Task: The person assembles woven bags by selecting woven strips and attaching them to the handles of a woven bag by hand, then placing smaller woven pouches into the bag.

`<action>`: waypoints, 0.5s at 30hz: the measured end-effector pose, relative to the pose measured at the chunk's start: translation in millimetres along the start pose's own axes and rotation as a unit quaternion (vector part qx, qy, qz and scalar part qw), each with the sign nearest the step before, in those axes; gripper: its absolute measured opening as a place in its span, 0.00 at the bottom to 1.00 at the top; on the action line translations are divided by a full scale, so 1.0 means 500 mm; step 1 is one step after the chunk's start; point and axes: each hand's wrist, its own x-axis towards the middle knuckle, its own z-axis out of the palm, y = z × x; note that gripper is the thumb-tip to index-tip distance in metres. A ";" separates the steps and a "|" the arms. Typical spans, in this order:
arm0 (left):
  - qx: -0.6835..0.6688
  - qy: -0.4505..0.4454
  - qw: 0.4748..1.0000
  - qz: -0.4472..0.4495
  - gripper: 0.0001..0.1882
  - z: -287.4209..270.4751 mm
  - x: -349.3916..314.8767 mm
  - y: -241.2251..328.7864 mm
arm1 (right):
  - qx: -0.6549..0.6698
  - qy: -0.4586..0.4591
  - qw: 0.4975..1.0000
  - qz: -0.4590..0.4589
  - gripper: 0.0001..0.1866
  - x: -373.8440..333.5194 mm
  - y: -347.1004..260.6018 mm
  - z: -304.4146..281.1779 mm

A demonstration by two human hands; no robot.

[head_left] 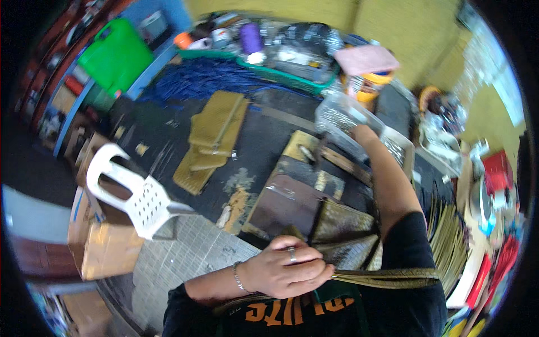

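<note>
Holding olive strap (pixel 393 278) before black shirt (pixel 401 309) in closely curled left fingers (pixel 306 272) — reaching right hand (pixel 364 135) into clear bin (pixel 362 112), with finger opening and hold indiscernible; apparently selecting small shiny parts (pixel 337 120), next needing a sure pinch.

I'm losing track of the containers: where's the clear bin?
In the head view, the clear bin is right of centre, just below the yellow bucket, left of the white tray, with the right hand in it.

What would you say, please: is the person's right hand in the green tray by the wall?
No, the right hand reaches into the clear plastic bin, apart from the green tray.
</note>
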 end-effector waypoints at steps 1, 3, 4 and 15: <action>-0.033 0.006 0.999 0.008 0.09 0.001 0.005 -0.006 | -0.049 0.011 0.997 -0.061 0.12 -0.003 0.031 0.006; -0.033 0.002 0.999 0.019 0.09 0.000 0.000 -0.022 | -0.088 0.026 0.993 -0.075 0.11 -0.014 0.022 -0.007; -0.034 0.003 0.999 0.026 0.10 0.004 0.001 -0.024 | -0.079 0.014 0.994 -0.075 0.10 -0.019 0.038 -0.008; -0.057 0.004 0.998 0.041 0.08 0.029 0.000 0.045 | 0.005 0.187 0.982 -0.021 0.08 -0.104 0.029 -0.023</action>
